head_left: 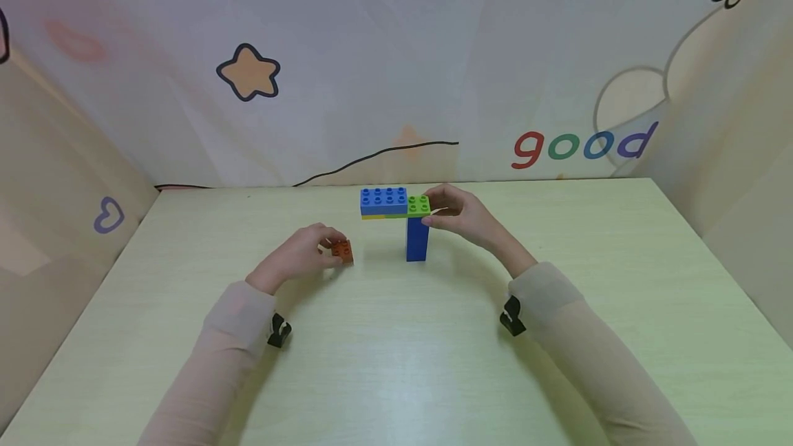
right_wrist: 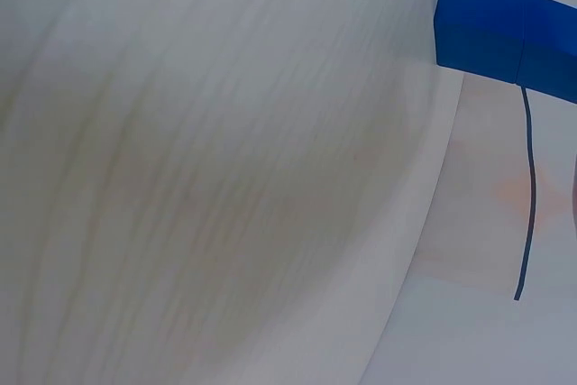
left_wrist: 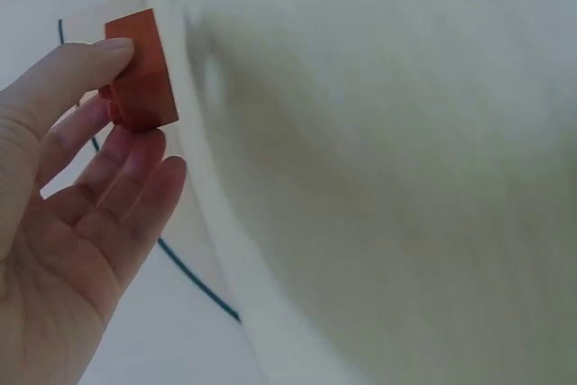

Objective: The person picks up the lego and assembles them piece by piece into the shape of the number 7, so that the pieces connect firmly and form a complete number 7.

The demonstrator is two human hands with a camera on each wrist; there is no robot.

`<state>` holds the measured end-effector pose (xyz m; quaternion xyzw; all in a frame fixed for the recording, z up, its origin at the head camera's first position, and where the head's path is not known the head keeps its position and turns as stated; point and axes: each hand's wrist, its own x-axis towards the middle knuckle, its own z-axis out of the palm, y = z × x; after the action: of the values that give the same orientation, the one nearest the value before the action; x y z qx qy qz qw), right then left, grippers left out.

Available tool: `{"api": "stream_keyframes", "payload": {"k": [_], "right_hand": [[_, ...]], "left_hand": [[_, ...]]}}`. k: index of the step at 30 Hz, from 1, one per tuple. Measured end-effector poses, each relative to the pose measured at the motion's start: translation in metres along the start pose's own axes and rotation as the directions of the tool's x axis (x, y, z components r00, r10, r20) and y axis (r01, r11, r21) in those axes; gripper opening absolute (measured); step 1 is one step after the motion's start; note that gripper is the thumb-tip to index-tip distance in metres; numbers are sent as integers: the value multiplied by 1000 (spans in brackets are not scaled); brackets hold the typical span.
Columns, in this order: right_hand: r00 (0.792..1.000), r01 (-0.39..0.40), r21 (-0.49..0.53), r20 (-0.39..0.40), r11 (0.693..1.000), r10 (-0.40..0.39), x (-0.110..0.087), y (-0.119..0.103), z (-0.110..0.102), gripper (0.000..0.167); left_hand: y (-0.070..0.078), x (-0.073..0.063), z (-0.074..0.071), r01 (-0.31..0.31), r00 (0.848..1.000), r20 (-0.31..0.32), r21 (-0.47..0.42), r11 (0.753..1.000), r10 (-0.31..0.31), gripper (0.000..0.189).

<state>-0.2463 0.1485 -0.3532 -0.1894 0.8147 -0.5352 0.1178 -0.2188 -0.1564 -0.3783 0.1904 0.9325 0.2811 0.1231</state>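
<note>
My left hand (head_left: 306, 250) pinches an orange-red building brick (head_left: 343, 250) between thumb and fingers, low over the table. In the left wrist view, the thumb lies on one side of this brick (left_wrist: 144, 74), whose studs face the palm. To the right stands a stack: a blue column (head_left: 417, 239), a flat green brick (head_left: 418, 206) across its top, and a blue eight-stud brick (head_left: 384, 200) out to the left. A yellow strip (head_left: 373, 217) shows under that blue brick. My right hand (head_left: 461, 212) grips the green brick's right end. The right wrist view shows only the blue column (right_wrist: 478, 29).
The pale wooden table (head_left: 396, 363) runs back to a printed cloth backdrop (head_left: 372, 54), with cloth sides left and right. Black clips (head_left: 279, 331) hang at both cuffs.
</note>
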Motion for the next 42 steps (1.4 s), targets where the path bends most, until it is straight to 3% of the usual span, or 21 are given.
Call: {"api": "stream_keyframes", "payload": {"k": [6,11,16,21,27,30,33,42], "right_hand": [[1000,-5,-4,-1,1000,5,0,2,0,41],[1000,-11,-3,-2,1000,11,0,3,0,42],[1000,-15,-4,-2,1000,15,0,4,0,41],[1000,-19,-5,-4,1000,19,0,4,1,42],[1000,-23,-6,-4,1000,23,0,2,2,42],[1000,-27,-5,-4,1000,27,0,1,1,43],[1000,-29,-1,-5,1000,29,0,1,1,43],[1000,-29,2,-1,1000,29,0,1,0,44]], "left_hand": [[3,-3,-12,-54,991,-120,-18,998,52,39],[5,-5,-22,-63,968,-246,-26,998,54,41],[9,-8,-30,-74,923,-383,-58,996,46,41],[13,-11,-36,-100,866,-499,-104,990,35,42],[22,-12,-39,-139,800,-599,-126,982,37,42],[30,-10,-38,-166,779,-625,-129,978,49,43],[39,-9,-37,-200,768,-636,-130,971,73,43],[64,-5,-31,-256,768,-628,-127,958,122,44]]}}
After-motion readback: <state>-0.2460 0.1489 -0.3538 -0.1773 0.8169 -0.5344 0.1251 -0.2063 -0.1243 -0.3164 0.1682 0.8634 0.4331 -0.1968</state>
